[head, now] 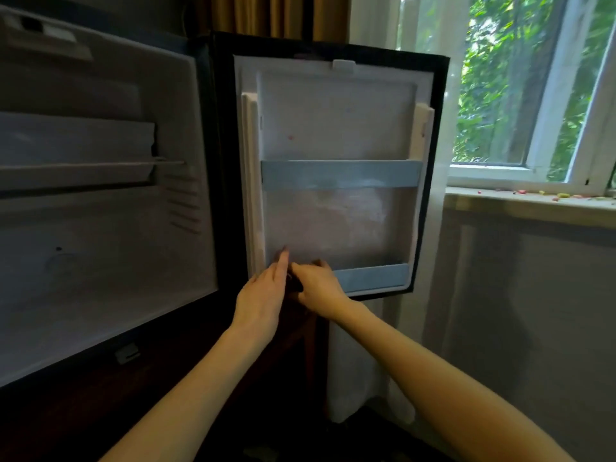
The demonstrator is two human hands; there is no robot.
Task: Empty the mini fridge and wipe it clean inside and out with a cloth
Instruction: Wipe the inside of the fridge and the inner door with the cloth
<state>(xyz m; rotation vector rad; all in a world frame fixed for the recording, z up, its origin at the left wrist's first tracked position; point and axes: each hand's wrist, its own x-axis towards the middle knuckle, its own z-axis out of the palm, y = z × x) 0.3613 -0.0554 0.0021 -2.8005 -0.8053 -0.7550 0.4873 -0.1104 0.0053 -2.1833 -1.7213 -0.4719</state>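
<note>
Two hands meet at the lower left corner of the open fridge door (336,128)'s inner panel; the left hand (263,295) has its fingers straight and pointing up, a fingertip (285,251) touching the white liner, and it holds nothing; the right hand (316,285), just beside it and touching it, has its fingers curled over at the left end of the lower rail (373,278); something dark sits between the two hands, too blurred to name, and whether the right hand grips it or the rail cannot be told.

The door carries two bluish rails; the lower one runs right from the right hand, and the upper rail (340,173) crosses the panel well above both hands; one small red spot (290,137) marks the liner higher still.

Left of the hands the mini fridge (100,261) stands open, its white cavity facing the camera; one wire shelf (83,165) spans it, and five short ridges (183,201) line its right wall near the hinge.

Right of the hands, beyond the door, one sheer curtain (366,361) hangs to the floor; farther right and above, one window (533,95) shows green leaves; small coloured bits lie scattered on its sill (500,203); a brown drape (273,15) hangs above the fridge.
</note>
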